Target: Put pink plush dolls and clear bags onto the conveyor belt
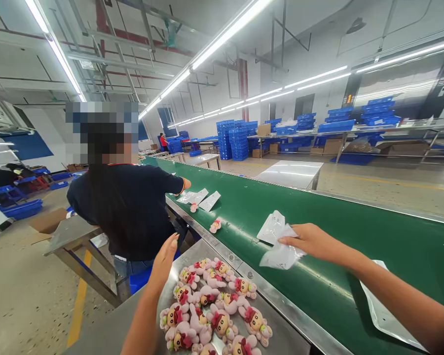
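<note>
My right hand (313, 240) pinches a white plastic pouch (281, 256) above the green conveyor belt (340, 231). Another white pouch (271, 226) lies on the belt just behind it, partly overlapped by the held one. My left hand (165, 261) is raised at the near side of the metal table, fingers stretched out with nothing in them. Beside it, several small pink plush dolls (222, 323) with red bows are heaped on the metal table (277, 330). One loose doll (215, 226) lies on the belt's near edge, left of the pouches.
A co-worker (129, 212) in a dark shirt sits on the left, an arm reaching over the belt near more pouches (210, 201) and a doll (194, 207). Under my right forearm lies a white sheet-like item (385, 305). Blue crates (239, 140) are stacked beyond.
</note>
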Tool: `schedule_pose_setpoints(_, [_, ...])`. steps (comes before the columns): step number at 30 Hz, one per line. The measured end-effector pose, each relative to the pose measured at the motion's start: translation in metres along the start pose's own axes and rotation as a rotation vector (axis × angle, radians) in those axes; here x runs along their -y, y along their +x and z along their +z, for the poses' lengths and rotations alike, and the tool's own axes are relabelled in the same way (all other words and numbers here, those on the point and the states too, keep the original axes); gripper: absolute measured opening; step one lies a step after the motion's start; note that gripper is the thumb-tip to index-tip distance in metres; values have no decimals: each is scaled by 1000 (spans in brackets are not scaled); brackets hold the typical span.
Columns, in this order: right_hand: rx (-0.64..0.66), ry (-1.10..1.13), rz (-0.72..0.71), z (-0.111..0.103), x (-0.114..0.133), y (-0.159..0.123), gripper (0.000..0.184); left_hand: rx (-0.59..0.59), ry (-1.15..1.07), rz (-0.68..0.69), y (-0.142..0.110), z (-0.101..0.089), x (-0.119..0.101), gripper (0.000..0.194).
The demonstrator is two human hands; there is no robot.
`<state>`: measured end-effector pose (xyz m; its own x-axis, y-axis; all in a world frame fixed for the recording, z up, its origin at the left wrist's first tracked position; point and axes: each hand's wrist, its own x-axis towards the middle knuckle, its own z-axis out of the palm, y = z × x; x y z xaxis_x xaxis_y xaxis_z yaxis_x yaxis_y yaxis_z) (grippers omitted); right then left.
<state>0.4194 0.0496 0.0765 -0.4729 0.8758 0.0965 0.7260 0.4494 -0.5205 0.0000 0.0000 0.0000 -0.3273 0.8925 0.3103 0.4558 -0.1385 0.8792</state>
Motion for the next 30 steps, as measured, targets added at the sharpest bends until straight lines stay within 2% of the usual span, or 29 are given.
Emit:
schedule_pose_setpoints(2, [142, 29, 86, -4, -39, -1, 49, -35, 140, -80, 8, -9, 41, 55])
schedule_pose_setpoints(4, [230, 75, 135, -9, -77, -4, 47, -28, 253, -146, 9, -13, 71, 56])
schedule_pose_setpoints(7, [265, 28, 248, -16, -115, -3, 45, 56, 435, -193, 2, -10, 88, 57])
schedule_pose_setpoints(9, [170, -125, 309, -17, -119, 6, 46, 109, 560, -182, -3, -5, 84, 57])
schedule_pose_setpoints(12, [-61, -280, 241, -1, -88, 38, 43, 145, 675, -158, -7, -1, 73, 56])
schedule_pose_setpoints(13, [-68, -244, 160, 9, -71, 54, 40, 149, 687, -158, -8, -1, 70, 57])
schedule_pose_setpoints(15, [-8, -134, 25, 36, -35, 89, 40, 150, 685, -169, -8, -2, 68, 57])
schedule_pose_setpoints(16, [35, -94, 23, 52, -18, 107, 43, 150, 678, -175, -8, -3, 68, 56])
schedule_pose_setpoints(19, [143, 1, 164, 99, 22, 153, 60, 140, 631, -184, -8, -7, 68, 55])
schedule_pose_setpoints(21, [197, 35, 199, 124, 39, 174, 61, 129, 587, -187, -9, -8, 68, 55])
schedule_pose_setpoints(25, [199, 28, 63, 151, 64, 192, 44, 105, 552, -214, -9, -8, 67, 56])
schedule_pose_setpoints(27, [227, 33, -35, 156, 75, 193, 50, 99, 556, -218, -10, -8, 67, 55])
schedule_pose_setpoints(30, [339, 56, -169, 162, 92, 186, 63, 100, 562, -215, -10, -7, 68, 55])
